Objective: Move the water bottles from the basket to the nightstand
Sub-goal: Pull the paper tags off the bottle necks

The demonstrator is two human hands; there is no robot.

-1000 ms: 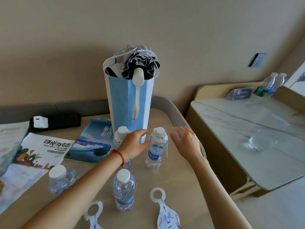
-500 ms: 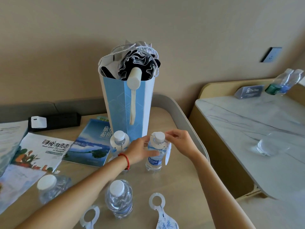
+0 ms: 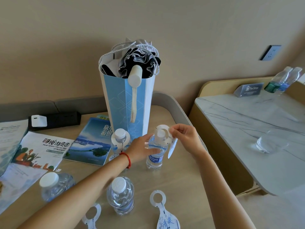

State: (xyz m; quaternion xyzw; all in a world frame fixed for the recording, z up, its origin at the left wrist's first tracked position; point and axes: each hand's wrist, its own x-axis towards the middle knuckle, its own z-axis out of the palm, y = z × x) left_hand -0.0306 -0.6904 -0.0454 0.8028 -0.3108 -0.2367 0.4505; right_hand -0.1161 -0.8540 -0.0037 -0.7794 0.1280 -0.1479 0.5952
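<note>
Several small water bottles stand on a beige table point(image 3: 179, 177). My left hand point(image 3: 142, 150) grips the body of one labelled bottle point(image 3: 155, 157). My right hand point(image 3: 184, 136) pinches a white paper neck tag point(image 3: 164, 135), lifted around that bottle's cap. Another bottle point(image 3: 120, 142) with its tag still on stands to the left. Two more bottles point(image 3: 121, 195) point(image 3: 55, 185) stand nearer to me. The marble-topped nightstand point(image 3: 257, 129) is on the right, with two bottles point(image 3: 283, 80) at its back.
A tall blue paper bag point(image 3: 128, 106) holding a folded umbrella stands behind the bottles. Brochures point(image 3: 90, 142) and a black box point(image 3: 56, 120) lie at left. Loose neck tags point(image 3: 165, 214) lie near me. A glass point(image 3: 269, 142) and a sign point(image 3: 249, 90) are on the nightstand.
My right hand has lifted the paper tag up off the bottle's neck to its cap. My left hand has closed around the bottle's body.
</note>
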